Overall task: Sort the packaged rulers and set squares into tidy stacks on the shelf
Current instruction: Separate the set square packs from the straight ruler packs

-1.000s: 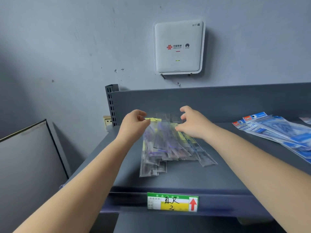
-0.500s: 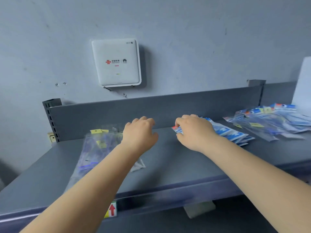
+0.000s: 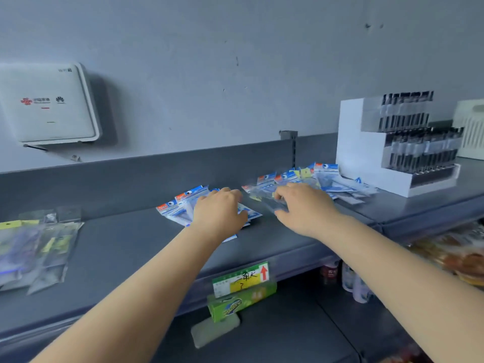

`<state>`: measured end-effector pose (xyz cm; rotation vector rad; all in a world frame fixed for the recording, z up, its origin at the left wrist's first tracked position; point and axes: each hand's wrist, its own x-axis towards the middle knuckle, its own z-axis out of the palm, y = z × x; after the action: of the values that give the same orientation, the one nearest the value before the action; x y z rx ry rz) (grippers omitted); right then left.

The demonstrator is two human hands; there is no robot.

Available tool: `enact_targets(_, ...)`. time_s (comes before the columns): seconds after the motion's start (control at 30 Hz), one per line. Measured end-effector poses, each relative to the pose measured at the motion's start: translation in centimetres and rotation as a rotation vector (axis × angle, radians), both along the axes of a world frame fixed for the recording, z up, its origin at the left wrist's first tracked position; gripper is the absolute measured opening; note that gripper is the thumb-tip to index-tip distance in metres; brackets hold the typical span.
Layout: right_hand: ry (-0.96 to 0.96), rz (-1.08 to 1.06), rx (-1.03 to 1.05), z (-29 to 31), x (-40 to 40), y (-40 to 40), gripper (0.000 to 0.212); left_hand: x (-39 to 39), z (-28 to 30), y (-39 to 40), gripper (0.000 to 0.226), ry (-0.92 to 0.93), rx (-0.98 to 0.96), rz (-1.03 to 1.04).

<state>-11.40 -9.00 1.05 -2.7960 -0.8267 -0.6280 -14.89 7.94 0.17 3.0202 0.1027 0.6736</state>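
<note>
On the grey shelf [image 3: 131,244] lie three groups of packs. Clear ruler packs [image 3: 39,247] with yellow tags are piled at the far left. A fanned stack of blue-and-white headed packs [image 3: 180,205] lies in the middle, and my left hand [image 3: 220,210] rests palm down on it. To the right spreads a loose mixed pile [image 3: 327,179] of blue-headed and clear packs. My right hand [image 3: 306,208] is at that pile's near left edge, its fingers and thumb curled round a clear pack [image 3: 267,201].
A white stepped display stand [image 3: 366,153] with dark items sits right of the mixed pile, and a white basket [image 3: 471,127] behind it. A router [image 3: 47,106] hangs on the wall. A price label [image 3: 241,279] and green box [image 3: 241,301] are below the shelf edge.
The view and both hands have swung right, away from the clear ruler pile. My left hand now lies on the blue-headed stack and my right hand has reached the mixed pile.
</note>
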Motion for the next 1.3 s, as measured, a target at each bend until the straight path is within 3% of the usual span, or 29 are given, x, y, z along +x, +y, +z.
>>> enact_targets(0.33, 0.093, -0.136, 0.094, -1.3, 5.5, -10.2, 0.028, 7.4, 0.0, -8.9, 0.037, 0.109, 0.001, -0.101)
enact_targets(0.7, 0.273, -0.213, 0.258, -2.2, 15.1, -15.0, 0.025, 18.9, 0.2, -13.0, 0.039, 0.274, 0.095, -0.124)
enact_targets(0.9, 0.35, -0.242, 0.249, -2.0, 20.7, -14.5, 0.03, 23.4, -0.5, -12.9, 0.054, 0.365, 0.014, -0.054)
enact_targets(1.13, 0.41, -0.311, 0.02, -2.1, 24.4, -12.7, 0.059, 25.4, -0.7, -12.3, 0.074, 0.381, -0.231, -0.041)
enact_targets(1.3, 0.541, -0.272, 0.21, -1.9, 25.8, -13.5, 0.047, 25.8, -1.0, -12.5, 0.068, 0.309, -0.404, 0.017)
